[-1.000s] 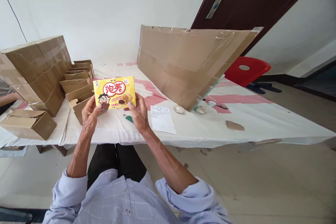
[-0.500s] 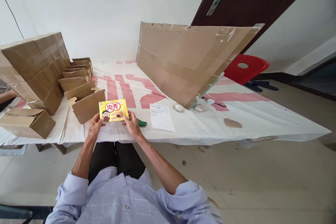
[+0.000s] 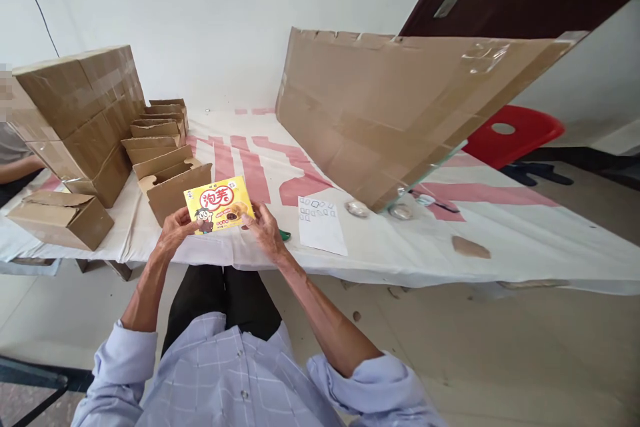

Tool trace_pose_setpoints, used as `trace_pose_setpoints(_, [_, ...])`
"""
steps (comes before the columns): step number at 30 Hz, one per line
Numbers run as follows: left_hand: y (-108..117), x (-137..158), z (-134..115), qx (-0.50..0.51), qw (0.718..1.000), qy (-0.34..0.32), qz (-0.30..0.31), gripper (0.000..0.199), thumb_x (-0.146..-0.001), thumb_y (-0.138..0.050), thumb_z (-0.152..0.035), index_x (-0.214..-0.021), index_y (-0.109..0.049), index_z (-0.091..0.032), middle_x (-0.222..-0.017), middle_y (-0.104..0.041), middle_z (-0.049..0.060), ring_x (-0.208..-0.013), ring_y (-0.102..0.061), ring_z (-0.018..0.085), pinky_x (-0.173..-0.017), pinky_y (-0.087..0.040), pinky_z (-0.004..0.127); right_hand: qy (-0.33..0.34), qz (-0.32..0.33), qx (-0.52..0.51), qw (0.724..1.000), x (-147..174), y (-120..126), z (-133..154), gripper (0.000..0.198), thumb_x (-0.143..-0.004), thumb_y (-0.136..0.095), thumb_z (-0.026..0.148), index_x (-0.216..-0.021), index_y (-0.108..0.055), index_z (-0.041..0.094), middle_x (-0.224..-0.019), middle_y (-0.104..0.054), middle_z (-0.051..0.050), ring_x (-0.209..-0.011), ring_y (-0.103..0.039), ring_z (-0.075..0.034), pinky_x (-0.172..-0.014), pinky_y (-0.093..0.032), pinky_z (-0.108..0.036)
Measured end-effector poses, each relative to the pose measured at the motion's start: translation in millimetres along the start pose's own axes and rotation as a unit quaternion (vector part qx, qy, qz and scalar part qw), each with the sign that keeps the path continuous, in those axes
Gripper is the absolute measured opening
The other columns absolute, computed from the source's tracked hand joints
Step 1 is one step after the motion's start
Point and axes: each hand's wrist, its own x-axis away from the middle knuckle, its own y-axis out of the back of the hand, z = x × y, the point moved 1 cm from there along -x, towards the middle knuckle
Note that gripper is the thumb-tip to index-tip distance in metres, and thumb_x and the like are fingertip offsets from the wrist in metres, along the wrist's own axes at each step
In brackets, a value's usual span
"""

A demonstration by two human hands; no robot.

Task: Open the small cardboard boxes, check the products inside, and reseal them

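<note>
A yellow cream puff snack box [image 3: 219,207] with red lettering and a cartoon figure is held up over the table's near edge. My left hand [image 3: 176,230] grips its lower left corner, and my right hand [image 3: 267,230] grips its right side. The box tilts slightly, its right end higher. Behind it stands an open cardboard carton [image 3: 181,190]. A green object [image 3: 285,235] lies on the table, mostly hidden behind my right hand. Just right of that is a white sheet [image 3: 323,237] with small drawn squares.
More open cartons [image 3: 155,128] line up beside a wall of taped boxes [image 3: 90,107]. A closed carton [image 3: 63,219] sits at left. A large cardboard panel [image 3: 390,107] leans at right, near clear tape rolls [image 3: 357,209] and a cardboard scrap [image 3: 471,247]. Another person's arm [image 3: 23,169] shows at far left.
The snack box has tilted, its right end rising, and looks slightly larger. Both hands keep their hold. The camera view has shifted, so most table items appear farther right.
</note>
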Motion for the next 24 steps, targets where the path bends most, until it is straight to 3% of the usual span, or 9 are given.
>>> trace_pose_setpoints(4, [18, 10, -22, 0.022, 0.999, -0.020, -0.017, 0.069, -0.049, -0.112, -0.037, -0.108, -0.082, -0.017, -0.109, -0.088, 0.016, -0.102, -0.085, 0.041, -0.088, -0.069, 0.051, 0.059, 0.054, 0.022, 0.997, -15, -8, 22, 0.067, -0.090, -0.075, 0.076, -0.136, -0.073, 0.027, -0.131, -0.080, -0.011, -0.113, -0.076, -0.032, -0.092, -0.066, -0.047])
trace_pose_setpoints(8, [43, 22, -37, 0.024, 0.993, -0.082, -0.086, 0.074, -0.050, -0.112, -0.041, -0.113, -0.080, -0.018, -0.115, -0.088, 0.015, -0.104, -0.084, 0.040, -0.091, -0.072, 0.054, 0.134, 0.065, 0.125, 0.981, -67, -18, 39, 0.066, -0.096, -0.067, 0.082, -0.133, -0.076, 0.028, -0.133, -0.078, -0.012, -0.121, -0.073, -0.034, -0.104, -0.062, -0.054])
trace_pose_setpoints(10, [60, 25, -47, 0.014, 0.982, -0.127, -0.140, 0.076, -0.051, -0.111, -0.044, -0.115, -0.078, -0.019, -0.119, -0.087, 0.014, -0.109, -0.083, 0.039, -0.094, -0.072, 0.055, 0.205, 0.068, 0.208, 0.954, -103, -26, 46, 0.069, -0.091, -0.075, 0.082, -0.137, -0.074, 0.030, -0.144, -0.074, -0.012, -0.135, -0.066, -0.037, -0.118, -0.054, -0.059])
trace_pose_setpoints(12, [79, 24, -58, -0.005, 0.963, -0.181, -0.201, 0.077, -0.051, -0.110, -0.046, -0.116, -0.076, -0.021, -0.122, -0.086, 0.011, -0.115, -0.082, 0.039, -0.098, -0.071, 0.056, 0.266, 0.111, 0.290, 0.913, -136, -40, 50, 0.074, -0.089, -0.080, 0.080, -0.142, -0.072, 0.028, -0.153, -0.069, -0.012, -0.145, -0.059, -0.040, -0.125, -0.047, -0.063])
trace_pose_setpoints(16, [122, 5, -81, -0.054, 0.922, -0.256, -0.284, 0.076, -0.057, -0.109, -0.047, -0.117, -0.067, -0.025, -0.125, -0.084, 0.004, -0.126, -0.077, 0.037, -0.108, -0.066, 0.054, 0.302, 0.219, 0.394, 0.840, -173, -69, 49, 0.062, -0.093, -0.085, 0.064, -0.140, -0.073, 0.024, -0.140, -0.075, -0.015, -0.136, -0.063, -0.041, -0.118, -0.051, -0.060])
trace_pose_setpoints(20, [155, -31, -89, -0.104, 0.898, -0.276, -0.328, 0.072, -0.065, -0.105, -0.038, -0.118, -0.059, -0.022, -0.121, -0.081, 0.002, -0.121, -0.075, 0.030, -0.109, -0.063, 0.049, 0.275, 0.263, 0.371, 0.847, -167, -74, 45, 0.032, -0.103, -0.072, 0.044, -0.127, -0.079, 0.025, -0.113, -0.080, -0.010, -0.109, -0.071, -0.032, -0.104, -0.056, -0.049])
trace_pose_setpoints(24, [173, -71, -81, -0.156, 0.883, -0.257, -0.360, 0.063, -0.073, -0.096, -0.021, -0.120, -0.055, -0.019, -0.120, -0.078, 0.003, -0.111, -0.076, 0.023, -0.103, -0.063, 0.040, 0.256, 0.266, 0.304, 0.878, -134, -48, 47, 0.023, -0.102, -0.065, 0.036, -0.113, -0.083, 0.026, -0.114, -0.080, -0.008, -0.103, -0.073, -0.029, -0.097, -0.058, -0.047])
